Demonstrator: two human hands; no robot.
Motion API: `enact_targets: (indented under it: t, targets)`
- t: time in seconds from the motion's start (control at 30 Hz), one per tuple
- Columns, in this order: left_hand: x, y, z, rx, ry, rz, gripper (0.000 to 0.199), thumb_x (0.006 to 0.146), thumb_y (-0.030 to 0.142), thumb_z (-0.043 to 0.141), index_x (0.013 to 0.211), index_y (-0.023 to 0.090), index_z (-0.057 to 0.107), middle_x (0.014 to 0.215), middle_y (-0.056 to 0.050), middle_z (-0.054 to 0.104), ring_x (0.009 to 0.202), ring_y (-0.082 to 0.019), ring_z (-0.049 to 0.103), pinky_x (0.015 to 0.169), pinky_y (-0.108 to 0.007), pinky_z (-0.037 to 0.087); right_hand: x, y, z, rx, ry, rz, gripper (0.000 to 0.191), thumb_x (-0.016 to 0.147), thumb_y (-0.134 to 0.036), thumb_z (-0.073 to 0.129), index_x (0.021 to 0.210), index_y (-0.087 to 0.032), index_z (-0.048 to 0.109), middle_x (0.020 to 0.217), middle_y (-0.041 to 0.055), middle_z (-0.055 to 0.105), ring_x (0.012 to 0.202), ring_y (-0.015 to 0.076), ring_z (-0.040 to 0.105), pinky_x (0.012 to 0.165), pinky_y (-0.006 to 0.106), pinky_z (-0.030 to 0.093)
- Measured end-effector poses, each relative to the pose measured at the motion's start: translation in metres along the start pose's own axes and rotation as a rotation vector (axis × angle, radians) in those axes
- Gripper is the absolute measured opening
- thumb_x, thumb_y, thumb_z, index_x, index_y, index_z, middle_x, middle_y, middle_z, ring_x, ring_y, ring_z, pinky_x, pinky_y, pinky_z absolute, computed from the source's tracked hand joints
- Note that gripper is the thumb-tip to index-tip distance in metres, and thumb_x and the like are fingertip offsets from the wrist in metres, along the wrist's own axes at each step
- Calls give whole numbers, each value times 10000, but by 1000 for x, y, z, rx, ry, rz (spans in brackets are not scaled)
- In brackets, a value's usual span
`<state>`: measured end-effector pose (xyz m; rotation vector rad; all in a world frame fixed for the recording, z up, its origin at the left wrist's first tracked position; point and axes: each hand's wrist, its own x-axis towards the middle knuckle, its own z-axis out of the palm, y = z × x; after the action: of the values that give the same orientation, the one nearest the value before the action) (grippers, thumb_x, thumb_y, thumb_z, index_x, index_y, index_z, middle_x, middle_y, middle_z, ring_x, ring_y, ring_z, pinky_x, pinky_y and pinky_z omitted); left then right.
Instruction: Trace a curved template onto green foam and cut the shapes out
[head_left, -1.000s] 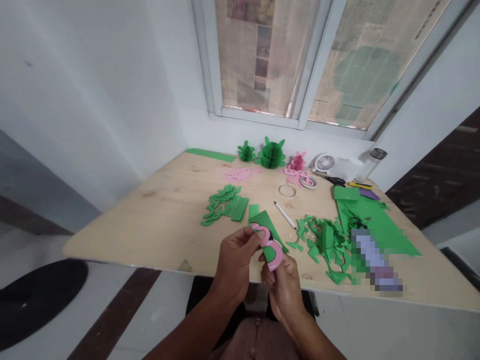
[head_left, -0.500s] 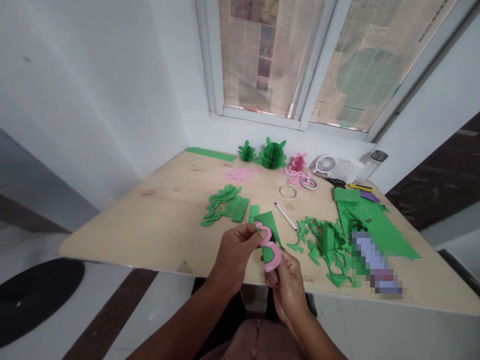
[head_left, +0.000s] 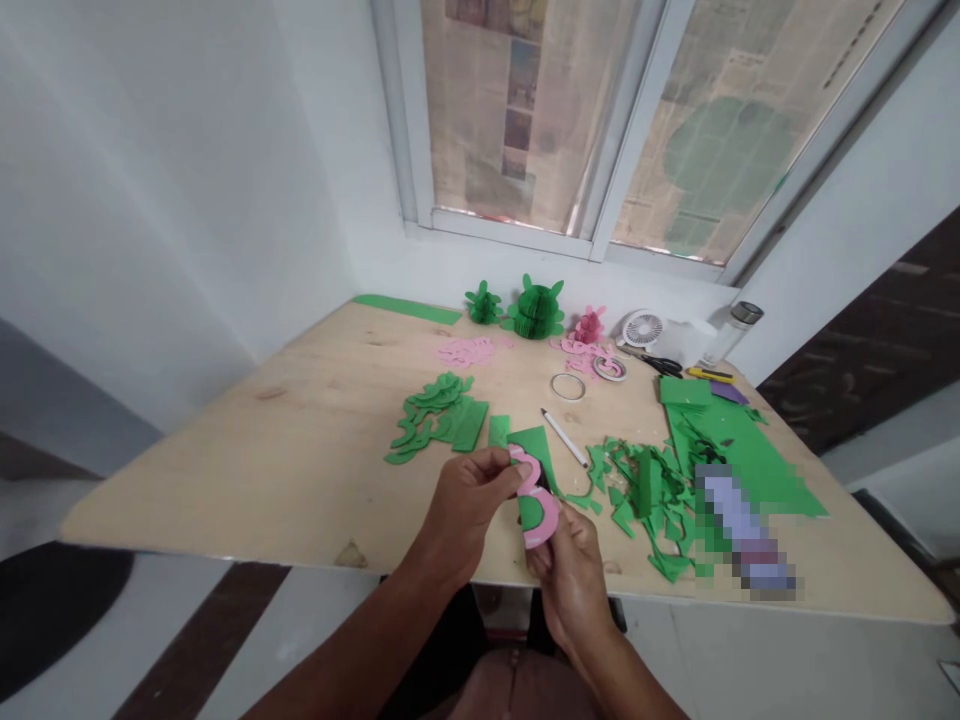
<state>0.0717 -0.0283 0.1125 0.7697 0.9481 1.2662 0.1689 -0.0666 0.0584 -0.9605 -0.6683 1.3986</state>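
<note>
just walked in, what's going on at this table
A person's left hand pinches the upper part of a curvy pink paper cutout against flat green paper. The right hand is at its lower edge; what that hand grips is mostly hidden. Jagged green paper scraps lie to the right, rounded green paper cutouts to the left, and a slim white pen beyond the hands.

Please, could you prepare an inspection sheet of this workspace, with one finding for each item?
Surface: pale wooden table, brown mark near its front edge.
Work in hand: pink cutout against green paper.
Clutter: green scraps, right; green cutouts, left; white pen between them.
Hands: left hand pinches the pink cutout; right hand at its lower end, grip partly hidden.
Cables: nothing seen.
Surroundings: window covered with newspaper, white wall; white fan at the table's back.
</note>
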Motion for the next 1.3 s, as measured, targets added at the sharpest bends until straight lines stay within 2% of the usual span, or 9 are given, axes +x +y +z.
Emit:
enact_targets:
  t: [0.4, 0.6, 0.77, 0.97, 1.3]
  targets:
    - [14, 0, -8, 33, -47, -25, 155, 574, 239, 768, 528, 142, 655, 546, 14, 601, 545, -92, 500, 573, -208, 407, 9, 3, 0, -51, 28, -6, 472, 722, -557, 662, 547, -191, 421, 408, -109, 266, 387, 47, 143, 387, 216, 93]
    - [21, 2, -11, 81, -87, -26, 164, 617, 233, 740, 529, 136, 642, 544, 19, 584, 550, -81, 475, 568, -196, 378, 14, 2, -1, -44, -1, 3, 465, 740, -555, 649, 570, -193, 410, 428, -111, 254, 404, 51, 138, 400, 216, 101]
    - [25, 3, -12, 95, -115, -33, 174, 630, 231, 733, 529, 136, 628, 552, 22, 575, 560, -81, 462, 573, -204, 371, 18, 3, 0, -70, 31, 11, 452, 722, -522, 680, 567, -195, 408, 418, -112, 252, 401, 52, 146, 403, 221, 104]
    - [28, 2, -13, 114, -129, -53, 176, 636, 242, 725, 536, 143, 619, 546, 27, 563, 556, -87, 457, 574, -219, 373, 20, 5, -2, -122, 52, 0, 479, 728, -560, 654, 553, -201, 391, 413, -106, 272, 392, 52, 157, 397, 228, 102]
    - [33, 7, -20, 150, -170, -85, 164, 619, 251, 738, 545, 148, 634, 558, 27, 587, 574, -94, 486, 599, -227, 397, 20, 5, -6, -142, 13, -5, 493, 752, -561, 637, 536, -195, 388, 416, -101, 283, 397, 52, 179, 397, 225, 119]
